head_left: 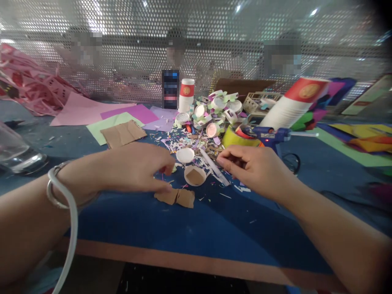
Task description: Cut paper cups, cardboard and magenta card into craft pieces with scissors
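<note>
My left hand hovers with thumb and fingers apart by two small torn cardboard pieces, its thumb near the left one. A round white cup piece with a cardboard bit in it lies between my hands; a white disc is just behind. My right hand has its fingertips pinched together; whatever they hold, if anything, is too small to make out. Beside those fingertips a white pen-like stick lies slanted among paper scraps.
Behind are a pile of cut cup pieces, green tape, a blue glue gun and stacked paper cups. Cardboard lies on coloured paper at the left, near a clear glass. A mesh screen stands behind the blue table.
</note>
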The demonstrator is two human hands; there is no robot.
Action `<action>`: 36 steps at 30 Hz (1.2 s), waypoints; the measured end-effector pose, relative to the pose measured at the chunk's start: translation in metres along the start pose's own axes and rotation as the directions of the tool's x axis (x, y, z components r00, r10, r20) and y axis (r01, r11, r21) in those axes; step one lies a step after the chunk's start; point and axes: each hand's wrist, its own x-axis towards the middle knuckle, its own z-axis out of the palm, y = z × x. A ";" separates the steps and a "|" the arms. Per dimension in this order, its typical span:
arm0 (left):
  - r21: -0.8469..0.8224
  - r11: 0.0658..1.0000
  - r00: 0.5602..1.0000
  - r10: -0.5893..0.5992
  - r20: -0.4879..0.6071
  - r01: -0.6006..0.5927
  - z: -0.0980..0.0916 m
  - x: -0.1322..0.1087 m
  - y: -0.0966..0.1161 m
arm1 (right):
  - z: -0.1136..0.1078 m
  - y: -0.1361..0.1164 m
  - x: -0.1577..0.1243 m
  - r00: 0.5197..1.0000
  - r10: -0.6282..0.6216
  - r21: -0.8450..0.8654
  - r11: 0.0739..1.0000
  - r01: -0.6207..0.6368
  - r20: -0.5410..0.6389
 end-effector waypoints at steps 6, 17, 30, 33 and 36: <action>0.026 0.996 0.992 0.078 0.103 -0.081 0.012 -0.004 0.030 | 0.001 0.001 0.001 1.000 0.013 -0.010 1.000 -0.013 0.007; -0.122 0.989 0.996 0.083 0.032 -0.079 0.009 -0.001 0.028 | 0.001 0.000 0.000 1.000 -0.002 -0.011 1.000 0.002 0.014; -0.316 0.948 0.984 0.097 0.152 -0.044 0.018 0.001 0.048 | 0.003 -0.001 0.000 1.000 -0.001 0.004 1.000 0.001 0.024; -0.278 0.958 0.986 0.105 0.134 -0.064 0.013 0.002 0.047 | 0.001 -0.002 0.000 1.000 -0.006 0.004 1.000 0.006 0.027; -0.292 0.953 0.991 0.109 0.077 -0.082 0.005 0.007 0.029 | 0.000 -0.004 0.000 1.000 -0.006 0.011 1.000 0.005 0.031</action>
